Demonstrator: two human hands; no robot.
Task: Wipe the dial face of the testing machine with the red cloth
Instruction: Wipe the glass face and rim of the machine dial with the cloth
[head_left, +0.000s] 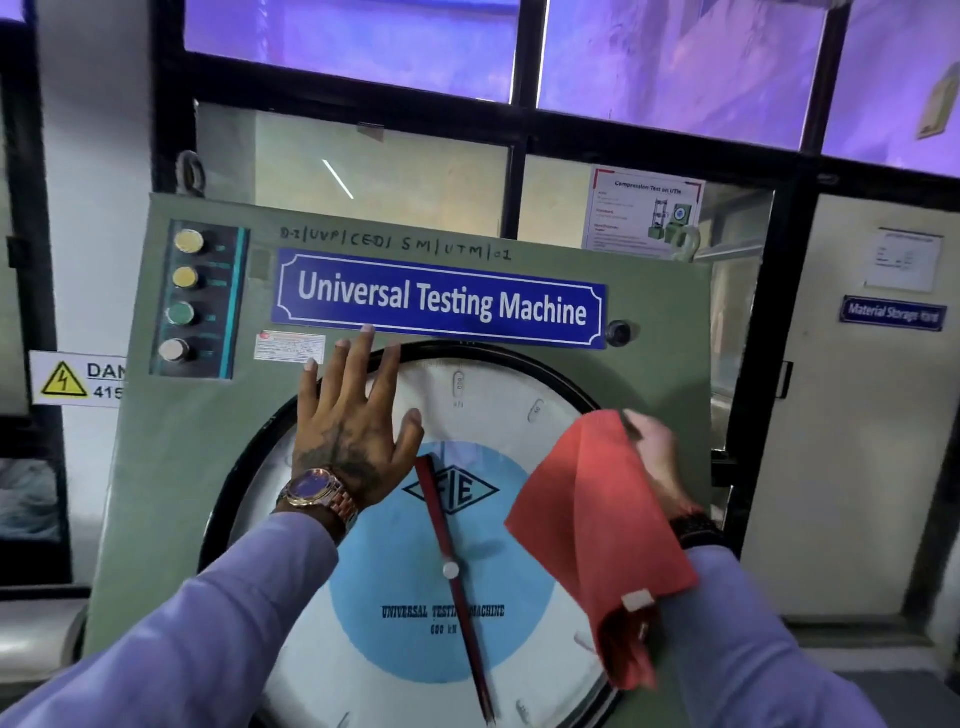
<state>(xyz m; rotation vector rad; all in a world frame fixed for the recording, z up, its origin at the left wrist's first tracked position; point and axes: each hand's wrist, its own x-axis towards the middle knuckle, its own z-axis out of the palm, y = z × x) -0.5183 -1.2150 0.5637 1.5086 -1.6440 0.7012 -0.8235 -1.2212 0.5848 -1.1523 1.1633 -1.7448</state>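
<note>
The right hand (652, 457) pinches one upper corner of a thin red square cloth (597, 535) in its grip, near the right rim of the dial; the hand is blurred, so exactly which fingers close on the fabric cannot be told. The cloth hangs loose in a slack fold over the right side of the large round white dial face with its pale blue centre disc (395, 613), and whether it touches the glass cannot be told. The left hand (353, 426) lies flat with fingers spread wide on the upper left of the dial, fingertips reaching over the black rim onto the green metal cabinet of the testing machine (171, 467); it grips nothing, and a gold wristwatch (317, 493) sits at its wrist. A long dark red pointer needle (452, 566) crosses the dial's centre. Judging from here, a cloth held by one corner could skim the glass without pressing, leaving streaks, and the braced palm could smear the part already beneath it. A column of round push buttons (182, 296) stands at the cabinet's upper left, near enough for a stray sweep to nudge.
</note>
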